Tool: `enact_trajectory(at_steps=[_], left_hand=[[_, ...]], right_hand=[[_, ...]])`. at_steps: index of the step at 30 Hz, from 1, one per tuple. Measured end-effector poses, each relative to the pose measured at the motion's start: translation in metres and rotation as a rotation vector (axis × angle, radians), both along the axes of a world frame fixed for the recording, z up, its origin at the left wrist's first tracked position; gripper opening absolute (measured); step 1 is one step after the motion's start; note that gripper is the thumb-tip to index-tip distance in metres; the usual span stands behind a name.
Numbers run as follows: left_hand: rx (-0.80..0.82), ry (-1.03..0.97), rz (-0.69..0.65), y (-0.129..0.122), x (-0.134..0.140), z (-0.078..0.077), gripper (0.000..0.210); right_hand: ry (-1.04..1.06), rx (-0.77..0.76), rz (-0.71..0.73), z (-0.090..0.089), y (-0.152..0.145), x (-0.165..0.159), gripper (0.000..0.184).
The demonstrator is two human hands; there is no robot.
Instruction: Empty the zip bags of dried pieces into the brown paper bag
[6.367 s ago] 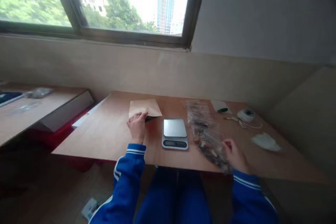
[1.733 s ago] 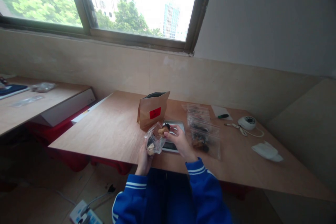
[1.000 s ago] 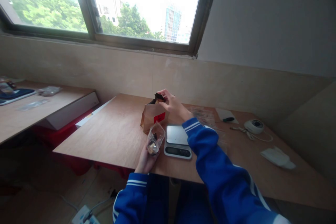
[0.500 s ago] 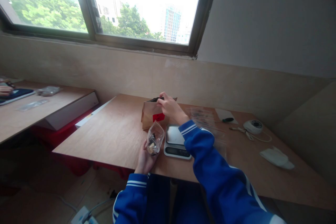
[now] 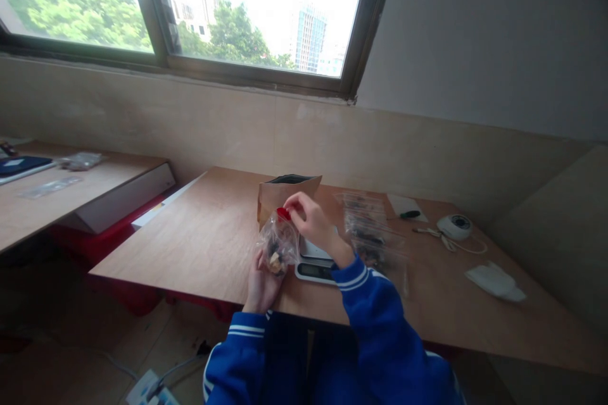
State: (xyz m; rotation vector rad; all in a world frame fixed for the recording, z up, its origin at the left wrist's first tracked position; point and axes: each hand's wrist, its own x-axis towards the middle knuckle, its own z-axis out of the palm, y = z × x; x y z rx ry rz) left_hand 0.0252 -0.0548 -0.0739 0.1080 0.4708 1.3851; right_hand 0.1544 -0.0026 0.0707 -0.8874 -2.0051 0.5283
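My left hand (image 5: 263, 286) is closed around the lower part of a clear plastic bag (image 5: 280, 242), which stands upright with its mouth up. Pale and dark pieces lie in the bag's bottom. At the bag's mouth is my right hand (image 5: 308, 220), its fingers pinched together; whatever is between them is too small to make out. Just behind the bag stands a brown paper pouch (image 5: 291, 188) with a dark inside, its top open and its red label partly hidden. A white digital scale (image 5: 313, 272) with a metal plate sits partly under my right hand.
Several clear zip bags (image 5: 365, 221) with dark contents lie right of the scale. Farther right are a green-handled tool (image 5: 409, 214) by white paper, a white dome camera (image 5: 453, 226) with its cable, and a crumpled white bag (image 5: 496, 281). Another table (image 5: 114, 183) stands left.
My right hand has come from the paper pouch's mouth down toward me, to the plastic bag's mouth. My left hand stays on the bag. The other person's hand at far left has left view.
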Motion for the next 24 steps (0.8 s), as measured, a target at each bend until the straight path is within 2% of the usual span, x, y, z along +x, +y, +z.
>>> enact_trajectory(at_steps=[3,6,9,13,15,18,21,24], left_hand=[[0.033,0.022,-0.002,0.000,0.001,-0.001,0.033],[0.045,0.060,0.003,0.000,0.002,0.000,0.033],[0.039,0.124,-0.030,-0.001,0.004,0.000,0.037],[0.061,0.164,-0.100,-0.004,0.002,-0.001,0.044],[0.099,0.138,-0.111,-0.005,0.000,-0.002,0.046],[0.148,0.129,-0.103,-0.005,-0.001,-0.005,0.054],[0.123,0.206,-0.098,-0.004,0.001,-0.005,0.063],[0.080,0.299,-0.044,-0.003,0.006,-0.004,0.056]], right_hand=[[0.053,-0.289,0.032,-0.036,-0.012,-0.002,0.013],[-0.004,-0.370,-0.015,-0.060,-0.010,0.001,0.014],[-0.082,-0.384,0.085,-0.062,-0.005,0.009,0.011],[-0.173,-0.672,0.334,-0.055,-0.005,0.017,0.035],[-0.187,-0.740,0.425,-0.055,-0.006,0.019,0.048],[-0.091,-0.720,0.434,-0.061,-0.005,0.019,0.057],[-0.003,-0.760,0.383,-0.069,-0.003,0.021,0.054],[0.045,-0.770,0.352,-0.072,-0.002,0.025,0.046]])
